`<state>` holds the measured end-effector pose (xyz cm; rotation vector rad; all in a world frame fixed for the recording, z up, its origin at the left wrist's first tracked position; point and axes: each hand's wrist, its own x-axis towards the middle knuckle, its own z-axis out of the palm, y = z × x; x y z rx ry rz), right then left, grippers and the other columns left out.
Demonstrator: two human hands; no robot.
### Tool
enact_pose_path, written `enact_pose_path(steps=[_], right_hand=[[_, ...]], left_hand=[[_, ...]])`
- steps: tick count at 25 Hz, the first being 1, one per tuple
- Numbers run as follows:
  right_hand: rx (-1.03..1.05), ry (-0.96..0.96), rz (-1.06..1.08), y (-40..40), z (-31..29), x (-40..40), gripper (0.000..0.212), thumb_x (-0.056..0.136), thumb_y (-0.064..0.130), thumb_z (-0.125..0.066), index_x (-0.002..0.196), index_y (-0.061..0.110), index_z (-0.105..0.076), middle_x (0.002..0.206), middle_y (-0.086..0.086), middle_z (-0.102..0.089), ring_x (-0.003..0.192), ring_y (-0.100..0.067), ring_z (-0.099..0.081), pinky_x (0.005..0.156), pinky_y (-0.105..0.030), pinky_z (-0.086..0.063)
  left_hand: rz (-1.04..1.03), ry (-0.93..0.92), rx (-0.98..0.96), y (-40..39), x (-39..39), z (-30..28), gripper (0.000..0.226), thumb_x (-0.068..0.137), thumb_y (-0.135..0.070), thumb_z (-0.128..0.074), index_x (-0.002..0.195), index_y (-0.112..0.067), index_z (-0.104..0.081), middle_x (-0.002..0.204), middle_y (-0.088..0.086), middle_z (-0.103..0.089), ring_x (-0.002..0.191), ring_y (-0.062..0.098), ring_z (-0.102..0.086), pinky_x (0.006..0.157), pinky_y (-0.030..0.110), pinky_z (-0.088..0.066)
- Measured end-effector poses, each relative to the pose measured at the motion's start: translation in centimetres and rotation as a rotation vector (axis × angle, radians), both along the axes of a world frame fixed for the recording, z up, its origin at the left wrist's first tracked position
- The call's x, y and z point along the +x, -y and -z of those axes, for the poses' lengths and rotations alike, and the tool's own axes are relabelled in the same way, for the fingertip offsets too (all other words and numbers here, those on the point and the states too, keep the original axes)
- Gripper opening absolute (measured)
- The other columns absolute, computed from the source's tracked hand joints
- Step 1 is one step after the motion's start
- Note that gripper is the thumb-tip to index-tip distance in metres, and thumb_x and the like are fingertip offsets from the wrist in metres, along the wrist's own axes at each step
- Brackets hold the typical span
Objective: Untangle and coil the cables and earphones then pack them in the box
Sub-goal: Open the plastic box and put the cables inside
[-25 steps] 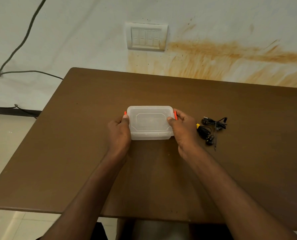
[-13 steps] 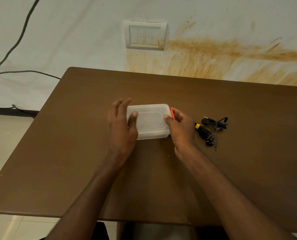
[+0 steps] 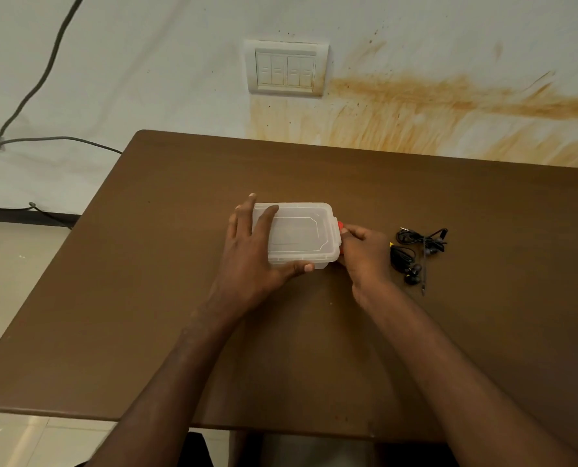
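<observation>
Box held shut, earphones waiting beside the right hand

Box (image 3: 301,235), lid on, sits between both hands: left hand (image 3: 252,251) spread flat over its lid, thumb against the near wall; right hand (image 3: 361,252) pinches the red clip (image 3: 340,226). Tangled earphones (image 3: 417,252) lie on the table (image 3: 179,298) just beyond the right hand's knuckles, nothing covering them.

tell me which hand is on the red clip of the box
The right hand, its fingers at the red clip on the box. The left hand lies over the lid instead.
</observation>
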<state>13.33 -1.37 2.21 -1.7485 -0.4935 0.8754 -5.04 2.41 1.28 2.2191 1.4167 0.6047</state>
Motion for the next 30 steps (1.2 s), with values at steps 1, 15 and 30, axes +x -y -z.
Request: enact_pose_path(steps=[1, 15, 30], right_hand=[[-0.023, 0.086, -0.027, 0.1, 0.0, -0.1, 0.012, 0.098, 0.019, -0.069, 0.102, 0.023, -0.079, 0.093, 0.004, -0.079, 0.087, -0.014, -0.075, 0.081, -0.043, -0.065], [-0.089, 0.528, -0.034, 1.4, -1.6, 1.0, 0.020, 0.095, 0.018, -0.069, 0.078, 0.029, -0.072, 0.080, 0.012, -0.072, 0.077, -0.009, -0.070, 0.060, -0.026, -0.052], [-0.264, 1.053, -0.073, 2.2, -3.1, 5.6, 0.022, 0.092, 0.037, -0.075, 0.097, 0.015, -0.074, 0.094, -0.005, -0.066, 0.086, -0.026, -0.063, 0.066, -0.031, -0.042]], left_hand=[[0.014, -0.007, 0.003, -0.1, -0.2, 0.0, 0.115, 0.064, -0.089, -0.063, 0.157, -0.028, -0.033, 0.171, 0.002, -0.013, 0.155, 0.029, -0.016, 0.120, 0.054, -0.030], [-0.675, 0.555, -0.087, -1.2, -6.6, -2.1, 0.053, 0.110, -0.050, -0.036, 0.094, -0.011, -0.067, 0.076, -0.004, -0.068, 0.060, 0.015, -0.068, 0.047, 0.021, -0.050], [-0.492, 0.086, -0.003, -1.3, -5.7, -2.5, 0.054, 0.105, -0.053, -0.046, 0.076, -0.015, -0.069, 0.069, -0.002, -0.070, 0.065, 0.016, -0.066, 0.057, 0.033, -0.050]])
